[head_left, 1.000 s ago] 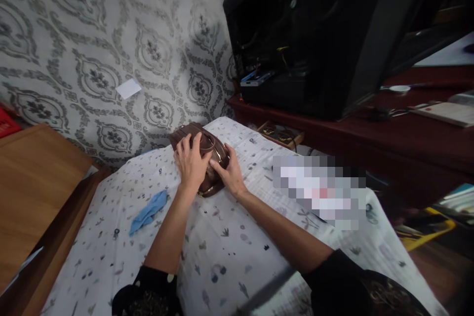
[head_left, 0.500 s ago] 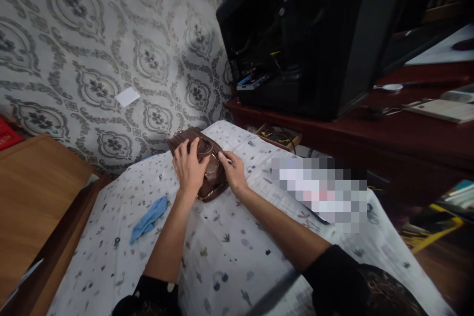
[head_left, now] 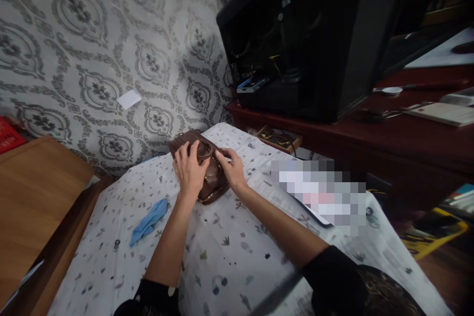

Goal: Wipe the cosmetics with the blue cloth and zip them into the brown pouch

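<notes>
A brown handbag [head_left: 214, 192] with gold-coloured trim lies on the white printed sheet [head_left: 225, 256], near its far end. My left hand [head_left: 190, 168] rests over the bag's left side, fingers bent and gripping it by the curved brown handle. On the opposite side, my right hand [head_left: 232, 170] holds the bag's upper right edge between thumb and fingers. What exactly lies under the right fingertips is hidden. A crumpled light blue cloth [head_left: 149, 222] lies to the left of my left forearm.
Right of my right arm lies a flat, pixelated object [head_left: 318, 197] with a dark edge. Beyond it stands a dark red desk [head_left: 414, 143] bearing a large black computer case [head_left: 296, 49]. A small open drawer [head_left: 285, 140] juts out. Wooden furniture [head_left: 40, 182] borders the left; patterned wall behind.
My right thumb and fingers have shifted slightly left along the bag's edge. My left hand keeps its grip, and the bag stays in nearly the same place.
</notes>
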Demonstrator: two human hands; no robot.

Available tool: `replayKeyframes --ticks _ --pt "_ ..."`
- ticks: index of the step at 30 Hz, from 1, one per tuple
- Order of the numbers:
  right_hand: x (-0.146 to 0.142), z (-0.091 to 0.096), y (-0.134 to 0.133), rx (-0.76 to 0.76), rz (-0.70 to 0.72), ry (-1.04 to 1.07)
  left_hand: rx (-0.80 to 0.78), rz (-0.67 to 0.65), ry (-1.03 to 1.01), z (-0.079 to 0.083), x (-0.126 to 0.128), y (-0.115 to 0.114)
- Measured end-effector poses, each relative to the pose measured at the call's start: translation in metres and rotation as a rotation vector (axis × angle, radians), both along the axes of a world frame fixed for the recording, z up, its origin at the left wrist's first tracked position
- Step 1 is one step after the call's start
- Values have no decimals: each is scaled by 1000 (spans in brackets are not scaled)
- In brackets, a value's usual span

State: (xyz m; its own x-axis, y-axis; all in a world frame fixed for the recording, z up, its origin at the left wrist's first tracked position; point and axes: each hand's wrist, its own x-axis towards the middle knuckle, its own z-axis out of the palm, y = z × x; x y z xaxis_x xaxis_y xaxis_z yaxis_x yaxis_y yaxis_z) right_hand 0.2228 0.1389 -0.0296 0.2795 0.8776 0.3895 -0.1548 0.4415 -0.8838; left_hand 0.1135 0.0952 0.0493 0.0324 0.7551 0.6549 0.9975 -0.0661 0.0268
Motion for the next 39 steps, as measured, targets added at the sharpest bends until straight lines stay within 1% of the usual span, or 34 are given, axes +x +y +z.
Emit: replayKeyframes --ticks 5,11,14,16,18,21,23,25,28,31,36,39 --pt "-5 9 5 40 13 4 18 -8 11 -2 -2 2" --pt "-7 7 10 22 11 -1 13 -22 14 -2 -4 3" --pt "-7 3 0 -16 -70 -38 8 -38 12 -2 -5 3" --pt "-6 0 -19 -13 -169 -142 9 -45 3 -1 -5 2" --pt "-6 -3 -42 68 -220 -312 12 -53 -6 0 -5 2" --pt "-10 -5 -70 173 -202 -546 9 -66 -10 2 -3 0" --pt "-13 -7 -78 203 -176 -670 7 -68 -7 4 -2 -1" --pt "-15 -10 -79 214 -164 -753 1 -62 3 6 -2 -3" --pt "-15 -12 -76 228 -168 -812 -27 -41 44 11 -2 -4" --pt "-14 -12 -77 232 -176 -841 -44 -29 102 20 -1 -2" --pt "-14 -11 -81 225 -161 -874 -64 -95 191 39 11 9" --pt "-14 -12 -81 219 -159 -886 -119 -87 226 47 19 17"
